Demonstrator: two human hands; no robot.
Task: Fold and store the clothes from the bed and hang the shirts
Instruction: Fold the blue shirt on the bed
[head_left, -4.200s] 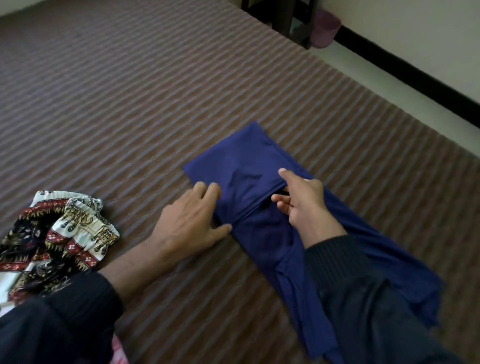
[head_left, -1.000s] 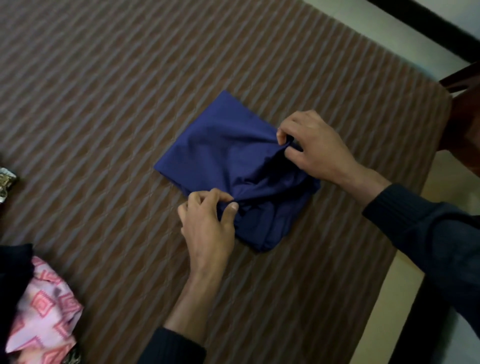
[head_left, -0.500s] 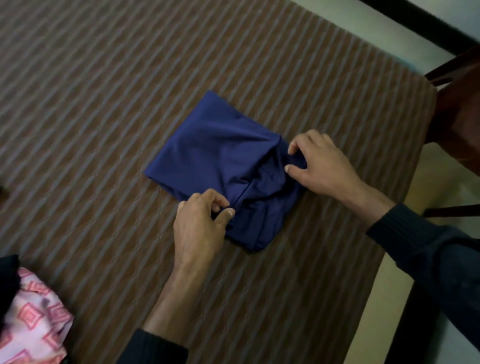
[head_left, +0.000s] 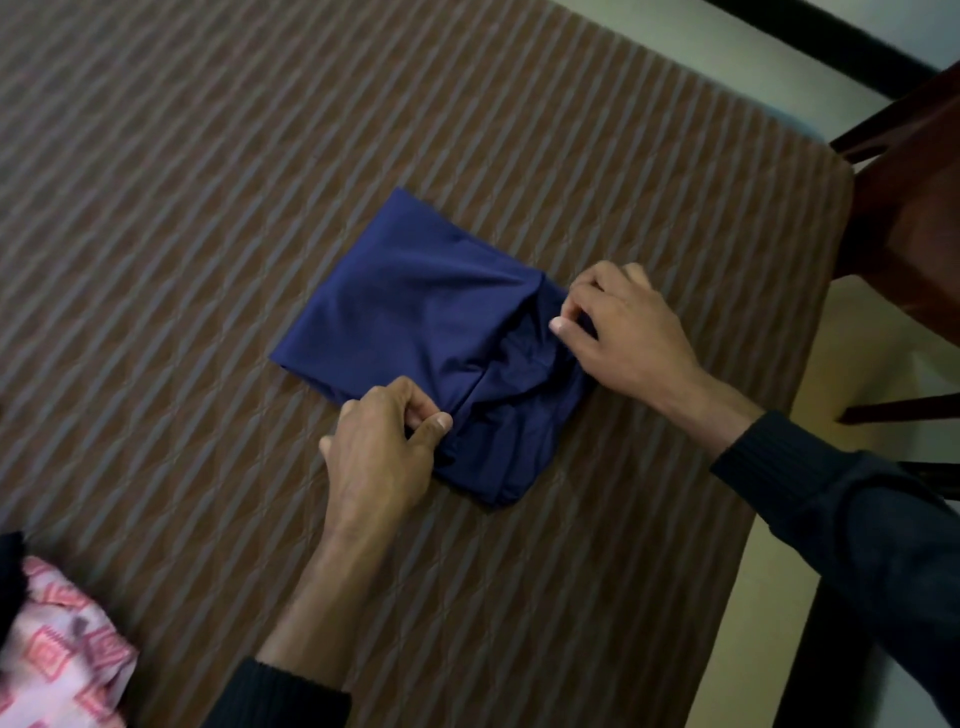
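Observation:
A dark blue garment (head_left: 415, 317) lies folded into a compact rectangle on the brown striped bed cover (head_left: 208, 182). My left hand (head_left: 384, 452) pinches the fold edge at the garment's near side between thumb and fingers. At the garment's right end my right hand (head_left: 623, 332) pinches the cloth with curled fingers. Between the two hands the upper layer overlaps a rumpled lower layer.
A pink patterned cloth (head_left: 57, 670) lies at the bottom left beside a dark piece of clothing (head_left: 8, 577). The bed's right edge runs close to my right arm, with pale floor (head_left: 857, 364) beyond. A dark wooden chair (head_left: 914, 208) stands at the right.
The long blue garment has been folded down to a small rectangle. In the last second both hands slid slightly along the fold, still pinching the cloth, and the upper flap lies flatter.

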